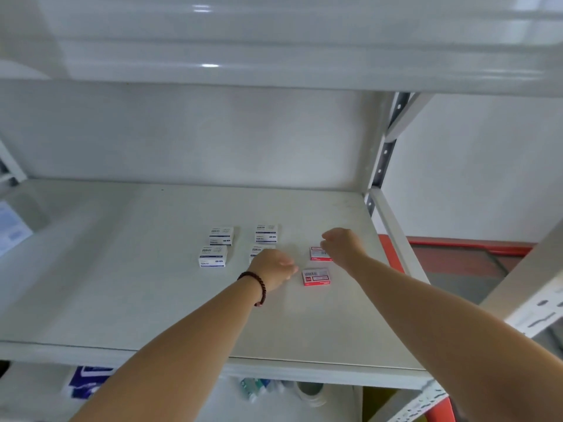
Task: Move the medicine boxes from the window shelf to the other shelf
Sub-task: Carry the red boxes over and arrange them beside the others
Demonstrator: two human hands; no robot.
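Observation:
Several small medicine boxes lie on a white metal shelf [122, 269]. White-and-blue boxes sit in two rows: one [221, 235], one [266, 233], one [213, 256], and one [257, 249] partly hidden behind my left hand. Two red-and-white boxes lie to the right: the near one [316, 277] and the far one [318, 253], partly covered by my right hand. My left hand [272, 268], with a dark bead bracelet on the wrist, hovers just left of the near red box, holding nothing. My right hand [341, 243] hangs over the far red box, fingers loosely curled, empty.
A shelf board [274, 65] hangs close overhead. An upright post [384, 153] and a side rail [396, 236] bound the shelf on the right. Below the front edge sit blue packages [88, 380], small bottles [259, 388] and a tape roll [310, 391]. A paper [10, 229] leans at left.

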